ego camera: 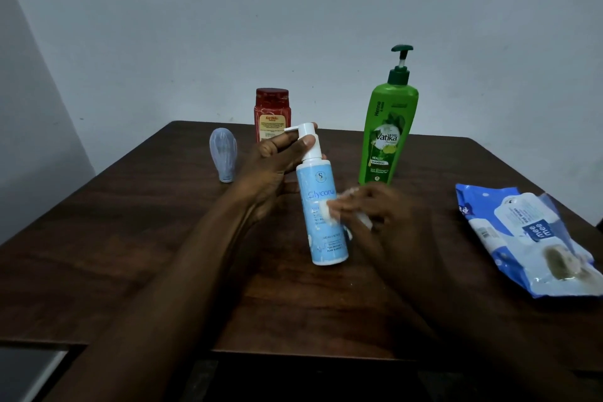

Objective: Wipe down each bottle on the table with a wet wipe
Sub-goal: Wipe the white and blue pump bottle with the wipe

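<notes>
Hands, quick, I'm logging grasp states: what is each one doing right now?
Left hand: closed around the pump neck of the light blue bottle, holding it up.
Right hand: closed on a white wet wipe, pressed against the bottle's label.

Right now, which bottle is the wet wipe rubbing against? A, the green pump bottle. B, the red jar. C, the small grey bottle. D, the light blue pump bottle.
D: the right hand presses the wet wipe on the light blue pump bottle, held by the left hand.
</notes>
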### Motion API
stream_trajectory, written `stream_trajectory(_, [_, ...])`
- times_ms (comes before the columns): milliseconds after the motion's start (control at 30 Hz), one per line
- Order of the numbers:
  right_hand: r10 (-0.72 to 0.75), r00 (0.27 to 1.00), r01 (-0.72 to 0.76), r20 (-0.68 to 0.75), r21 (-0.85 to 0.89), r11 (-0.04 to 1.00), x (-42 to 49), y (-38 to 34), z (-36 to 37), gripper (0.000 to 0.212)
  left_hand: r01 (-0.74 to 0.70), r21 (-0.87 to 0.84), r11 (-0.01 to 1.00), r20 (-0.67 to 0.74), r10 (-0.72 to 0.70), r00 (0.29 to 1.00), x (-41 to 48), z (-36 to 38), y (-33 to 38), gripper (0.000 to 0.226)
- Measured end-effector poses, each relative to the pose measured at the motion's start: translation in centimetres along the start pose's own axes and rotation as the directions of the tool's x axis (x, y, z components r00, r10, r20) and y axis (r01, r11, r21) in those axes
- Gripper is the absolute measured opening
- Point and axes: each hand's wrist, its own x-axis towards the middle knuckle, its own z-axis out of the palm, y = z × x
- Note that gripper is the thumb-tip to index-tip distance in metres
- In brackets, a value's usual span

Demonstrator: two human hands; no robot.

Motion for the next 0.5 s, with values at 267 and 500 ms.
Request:
stream_trajectory(267, [0.049,0.993,-0.043,-0.109,0.057,0.997,4.0,0.4,1.3,0.02,-0.005,-0.028,1.0,0.024,0.006,1.0,0.0,-0.5,-0.4,0.028])
stream_trajectory(500, [0.144,0.975,-0.156,0.167,0.065,0.986,-3.0,0.8,-0.6,0.016,0.021,-0.089,0.996,-0.009,-0.022,1.0,0.3,-1.2,-1.0,0.016])
